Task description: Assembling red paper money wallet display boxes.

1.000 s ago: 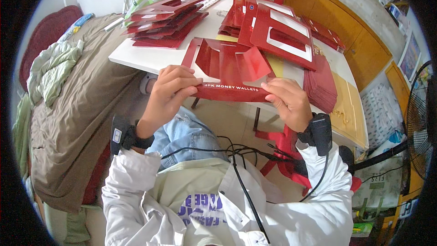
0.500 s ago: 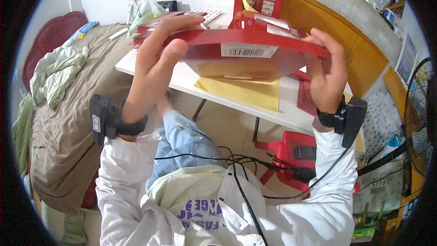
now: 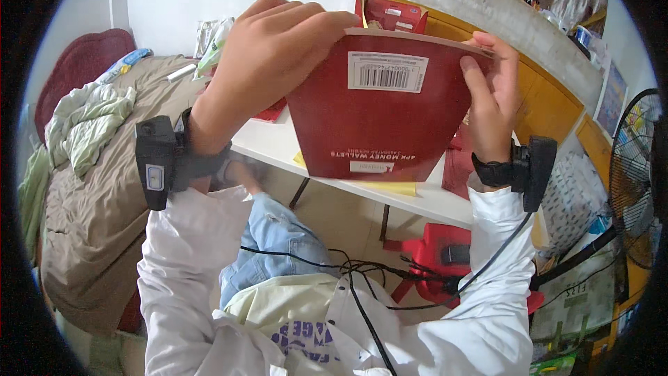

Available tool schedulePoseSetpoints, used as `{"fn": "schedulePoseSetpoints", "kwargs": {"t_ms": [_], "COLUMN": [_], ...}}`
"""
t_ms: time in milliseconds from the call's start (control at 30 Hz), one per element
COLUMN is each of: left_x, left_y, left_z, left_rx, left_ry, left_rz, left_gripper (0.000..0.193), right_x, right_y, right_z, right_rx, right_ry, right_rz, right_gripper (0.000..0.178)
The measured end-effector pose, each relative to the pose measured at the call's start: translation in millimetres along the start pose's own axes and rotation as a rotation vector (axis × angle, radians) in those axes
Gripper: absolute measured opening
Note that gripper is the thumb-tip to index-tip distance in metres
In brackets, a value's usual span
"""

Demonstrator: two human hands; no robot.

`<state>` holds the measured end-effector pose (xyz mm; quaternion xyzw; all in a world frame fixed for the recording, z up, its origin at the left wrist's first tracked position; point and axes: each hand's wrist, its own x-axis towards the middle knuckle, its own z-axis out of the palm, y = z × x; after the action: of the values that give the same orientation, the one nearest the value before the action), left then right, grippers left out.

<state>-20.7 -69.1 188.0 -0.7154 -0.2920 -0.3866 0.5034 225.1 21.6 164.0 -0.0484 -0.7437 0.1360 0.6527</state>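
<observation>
Up in front of me, above the table, hangs a flat red cardboard sheet (image 3: 376,118), broad at the top and narrower at the bottom. Its face is turned toward me, showing a white barcode label near the upper edge and upside-down print low down. My left hand (image 3: 278,63) grips its top left corner, back of the hand outward. At the top right corner, my right hand (image 3: 494,87) pinches it with the thumb on the near face. Behind its lower edge a yellow sheet (image 3: 390,188) on the table peeks out.
A white table (image 3: 271,145) lies beyond my knees, with red cardboard pieces (image 3: 456,167) at its right and a red box (image 3: 393,15) at the back. To the left is a bed (image 3: 90,195). A red stool (image 3: 438,257) with black cables stands below; a fan (image 3: 637,174) is far right.
The cardboard sheet has turned from nearly edge-on to facing me, its lower end swinging down over the yellow sheet. My left hand has shifted up and right along its top edge.
</observation>
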Motion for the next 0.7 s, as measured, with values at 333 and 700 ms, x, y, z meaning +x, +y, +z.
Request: {"fn": "schedulePoseSetpoints", "kwargs": {"t_ms": [333,700], "left_x": [29,1], "left_y": [27,38], "left_z": [30,8], "left_rx": [-0.156,-0.755], "left_ry": [-0.095,-0.337], "left_rz": [0.054,-0.472], "left_gripper": [0.013,0.013], "right_x": [-10,-53], "right_y": [-2,-19], "right_z": [31,48], "right_rx": [0.016,0.375], "right_ry": [-0.138,-0.23], "right_rz": [0.065,0.413], "right_gripper": [0.035,0.038]}}
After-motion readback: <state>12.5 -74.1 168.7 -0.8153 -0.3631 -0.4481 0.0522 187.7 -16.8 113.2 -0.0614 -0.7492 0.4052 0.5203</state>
